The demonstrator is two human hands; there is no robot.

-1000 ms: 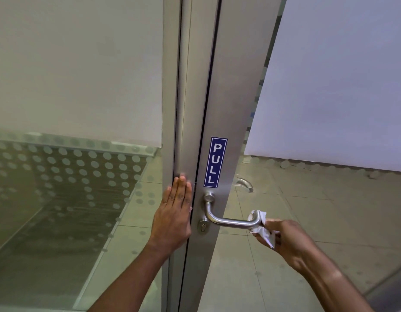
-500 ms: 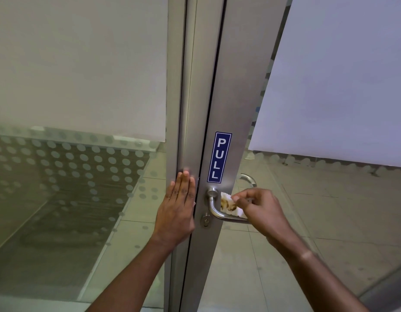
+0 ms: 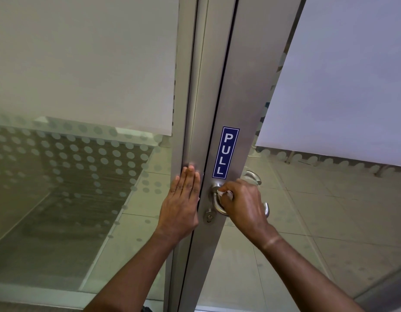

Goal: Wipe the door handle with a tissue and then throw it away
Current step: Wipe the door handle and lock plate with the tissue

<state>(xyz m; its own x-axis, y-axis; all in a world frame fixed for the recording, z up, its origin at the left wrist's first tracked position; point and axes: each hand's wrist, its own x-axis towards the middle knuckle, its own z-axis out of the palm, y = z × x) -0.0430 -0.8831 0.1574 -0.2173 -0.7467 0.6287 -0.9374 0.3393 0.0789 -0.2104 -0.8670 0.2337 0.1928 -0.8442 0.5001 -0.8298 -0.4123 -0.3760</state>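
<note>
Centrally, the right hand (image 3: 244, 203) clenches the tissue (image 3: 224, 194) against the door handle (image 3: 216, 204), whose lever runs toward frame right. Left hand (image 3: 182, 199) lies flat, released, on the frame (image 3: 190, 109) beside the door edge.

2 bare forearms rise from the bottom edge toward the handle (image 3: 217, 204), with no sleeve, watch or ring on either. The left hand (image 3: 181, 199), left of the handle, shows 4 long fingers laid side by side, knuckle creases and short plain nails. The right hand (image 3: 244, 204), over the handle, has raised tendons, a sheen across its back, and 1 thin band-like line circling the wrist just below it.
</note>
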